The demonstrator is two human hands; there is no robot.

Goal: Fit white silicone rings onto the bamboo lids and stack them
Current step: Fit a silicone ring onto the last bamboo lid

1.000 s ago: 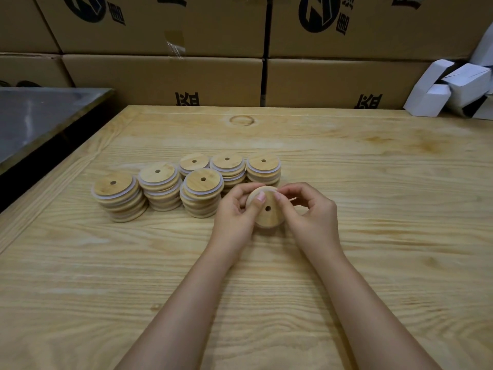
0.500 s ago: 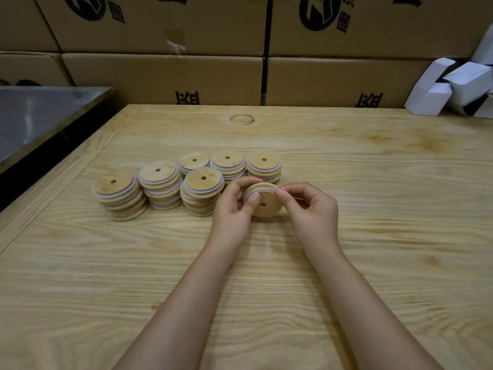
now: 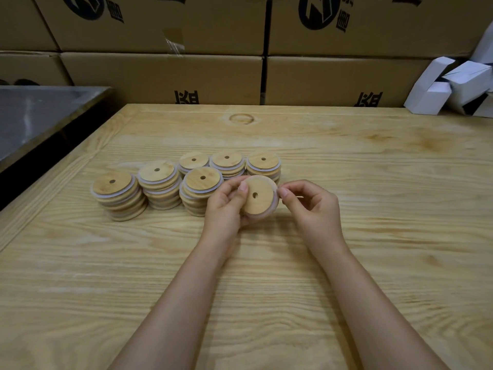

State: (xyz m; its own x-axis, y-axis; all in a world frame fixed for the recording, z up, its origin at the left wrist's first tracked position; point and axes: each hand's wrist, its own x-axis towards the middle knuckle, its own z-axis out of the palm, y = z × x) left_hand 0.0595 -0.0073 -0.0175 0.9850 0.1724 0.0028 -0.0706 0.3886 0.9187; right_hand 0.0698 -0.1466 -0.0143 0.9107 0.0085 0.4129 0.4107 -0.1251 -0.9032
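Note:
My left hand [image 3: 226, 206] grips a round bamboo lid [image 3: 260, 200] with a small centre hole, tilted towards me, thumb on its face. A white silicone ring [image 3: 274, 206] shows along the lid's right and lower edge. My right hand [image 3: 312, 206] sits just right of the lid, its thumb and forefinger pinched together at the ring's edge. Several stacks of ringed lids [image 3: 160, 182] stand in two rows to the left and behind, on the wooden table [image 3: 373, 263].
Cardboard boxes [image 3: 165, 78] wall off the table's far side. White folded cartons [image 3: 450, 86] lie at the back right. A grey metal surface [image 3: 40, 116] lies beyond the table's left edge.
The lid has tilted so its face turns more towards me, and the ring now sits around its rim. My right hand has drawn slightly away to the right.

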